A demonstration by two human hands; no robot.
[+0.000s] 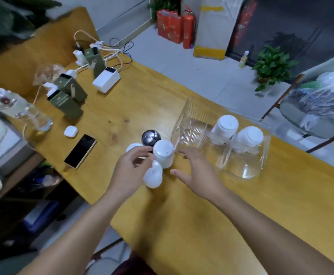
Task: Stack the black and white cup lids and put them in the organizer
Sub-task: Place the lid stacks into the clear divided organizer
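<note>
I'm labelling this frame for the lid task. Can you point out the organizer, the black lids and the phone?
organizer (247, 171): head view, on its clear front wall.
black lids (151, 137): head view, on the shiny top.
phone (80, 151): head view, on the middle of its dark screen.

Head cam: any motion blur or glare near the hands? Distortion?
Head view: the white lid stack at the left hand is smeared by motion blur; the right hand is sharper. The clear organizer shows bright glare along its edges. Wide-angle distortion bends the table edge.
</note>
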